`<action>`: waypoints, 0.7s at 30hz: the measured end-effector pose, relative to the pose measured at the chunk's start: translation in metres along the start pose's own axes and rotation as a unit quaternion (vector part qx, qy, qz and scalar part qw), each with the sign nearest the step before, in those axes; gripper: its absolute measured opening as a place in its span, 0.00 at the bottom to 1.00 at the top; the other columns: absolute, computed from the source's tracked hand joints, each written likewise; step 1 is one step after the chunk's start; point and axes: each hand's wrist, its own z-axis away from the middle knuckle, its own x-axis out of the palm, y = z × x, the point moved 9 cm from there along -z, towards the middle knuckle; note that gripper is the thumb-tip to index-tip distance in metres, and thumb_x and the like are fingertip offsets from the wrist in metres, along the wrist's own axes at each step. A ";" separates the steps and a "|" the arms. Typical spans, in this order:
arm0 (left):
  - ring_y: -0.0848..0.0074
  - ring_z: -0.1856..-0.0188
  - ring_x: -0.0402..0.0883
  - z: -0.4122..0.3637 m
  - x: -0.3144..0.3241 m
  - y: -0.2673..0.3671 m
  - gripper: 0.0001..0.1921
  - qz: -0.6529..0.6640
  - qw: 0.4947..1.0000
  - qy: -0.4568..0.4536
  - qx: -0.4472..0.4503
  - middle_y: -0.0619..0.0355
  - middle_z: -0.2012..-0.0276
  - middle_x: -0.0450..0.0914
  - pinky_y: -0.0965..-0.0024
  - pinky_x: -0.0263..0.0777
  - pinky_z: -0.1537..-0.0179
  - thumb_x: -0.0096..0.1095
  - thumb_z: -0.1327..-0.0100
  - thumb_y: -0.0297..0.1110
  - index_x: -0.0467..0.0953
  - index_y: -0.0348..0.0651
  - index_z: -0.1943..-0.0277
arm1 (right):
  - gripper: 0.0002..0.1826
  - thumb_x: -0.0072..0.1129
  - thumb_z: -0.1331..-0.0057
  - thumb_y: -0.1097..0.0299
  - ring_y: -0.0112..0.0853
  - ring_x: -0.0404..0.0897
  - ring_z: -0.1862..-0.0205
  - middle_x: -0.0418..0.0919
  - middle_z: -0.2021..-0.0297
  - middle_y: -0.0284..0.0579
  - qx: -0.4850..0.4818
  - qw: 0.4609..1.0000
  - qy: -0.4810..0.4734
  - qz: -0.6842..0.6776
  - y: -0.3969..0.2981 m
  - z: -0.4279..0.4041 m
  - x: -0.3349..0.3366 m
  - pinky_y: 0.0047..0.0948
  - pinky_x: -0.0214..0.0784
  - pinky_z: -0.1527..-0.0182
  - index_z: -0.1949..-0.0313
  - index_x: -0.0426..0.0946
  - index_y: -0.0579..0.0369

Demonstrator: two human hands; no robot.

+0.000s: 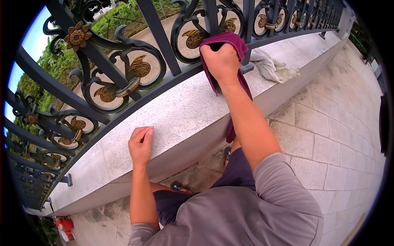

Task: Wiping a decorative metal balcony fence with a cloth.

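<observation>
My right hand (222, 61) grips a purple cloth (224, 37) against the lower part of a dark metal fence (157, 81) with scrollwork and bronze-coloured ornaments. The cloth drapes over the bottom rail by an upright, and its long end hangs down past the ledge beneath my forearm. My left hand (141, 144) is held over the edge of the pale stone ledge (181, 107), fingers curled and thumb near the fingertips, with nothing visible in it. To the right of my right hand, a crumpled whitish rag (271, 66) lies on the ledge.
The fence curves away along the low wall on both sides. Paving slabs (311, 147) cover the ground below, where my sandalled feet stand close to the wall. A red and white object (65, 227) lies at the lower left. Greenery grows behind the fence.
</observation>
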 end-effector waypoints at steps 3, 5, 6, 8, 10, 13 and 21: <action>0.79 0.57 0.80 -0.001 0.000 -0.001 0.07 0.001 1.000 0.002 0.003 0.58 0.56 0.86 0.76 0.73 0.55 0.70 0.28 0.25 0.89 0.32 0.51 | 0.16 0.72 0.44 0.60 0.47 0.86 0.66 0.87 0.69 0.51 0.013 0.998 0.042 -0.032 0.003 0.002 0.006 0.43 0.77 0.55 0.67 0.83 0.61; 0.79 0.57 0.80 -0.001 0.001 0.001 0.07 -0.002 1.000 0.001 0.015 0.57 0.56 0.86 0.77 0.73 0.55 0.70 0.28 0.25 0.89 0.32 0.51 | 0.15 0.72 0.45 0.61 0.47 0.85 0.66 0.86 0.69 0.50 0.016 0.991 0.108 -0.074 0.006 0.002 0.001 0.42 0.77 0.55 0.67 0.82 0.61; 0.79 0.57 0.80 -0.001 0.001 0.002 0.07 -0.002 1.000 0.001 0.015 0.57 0.56 0.86 0.77 0.73 0.55 0.70 0.28 0.25 0.89 0.32 0.51 | 0.14 0.72 0.45 0.63 0.45 0.85 0.66 0.86 0.69 0.49 0.004 0.988 0.133 -0.079 0.006 0.002 -0.001 0.41 0.77 0.55 0.67 0.82 0.61; 0.79 0.57 0.80 -0.001 0.001 0.003 0.07 -0.003 1.000 0.005 0.009 0.57 0.56 0.86 0.76 0.73 0.55 0.70 0.28 0.25 0.89 0.32 0.51 | 0.12 0.71 0.43 0.65 0.43 0.84 0.67 0.85 0.70 0.48 -0.010 0.985 0.138 -0.099 0.011 -0.001 0.000 0.39 0.76 0.56 0.67 0.81 0.61; 0.79 0.57 0.80 -0.001 0.001 0.003 0.07 -0.002 1.000 0.005 0.013 0.57 0.56 0.86 0.77 0.73 0.55 0.70 0.28 0.25 0.89 0.32 0.51 | 0.08 0.68 0.42 0.71 0.37 0.82 0.68 0.84 0.71 0.45 -0.037 0.977 0.148 -0.149 0.017 -0.007 -0.004 0.34 0.74 0.58 0.67 0.80 0.62; 0.79 0.57 0.80 0.000 0.000 0.002 0.07 0.004 1.000 0.005 0.013 0.57 0.56 0.86 0.76 0.72 0.56 0.70 0.28 0.25 0.89 0.32 0.51 | 0.03 0.64 0.38 0.76 0.26 0.78 0.70 0.83 0.72 0.37 -0.029 0.963 0.111 -0.242 0.032 -0.026 -0.011 0.29 0.71 0.62 0.68 0.80 0.63; 0.79 0.58 0.80 -0.001 -0.001 0.004 0.08 -0.018 1.000 0.008 0.018 0.58 0.57 0.86 0.75 0.73 0.55 0.70 0.28 0.26 0.89 0.32 0.52 | 0.05 0.63 0.37 0.74 0.22 0.77 0.75 0.80 0.77 0.32 0.058 0.979 0.010 -0.196 0.053 -0.059 -0.016 0.27 0.70 0.69 0.66 0.86 0.62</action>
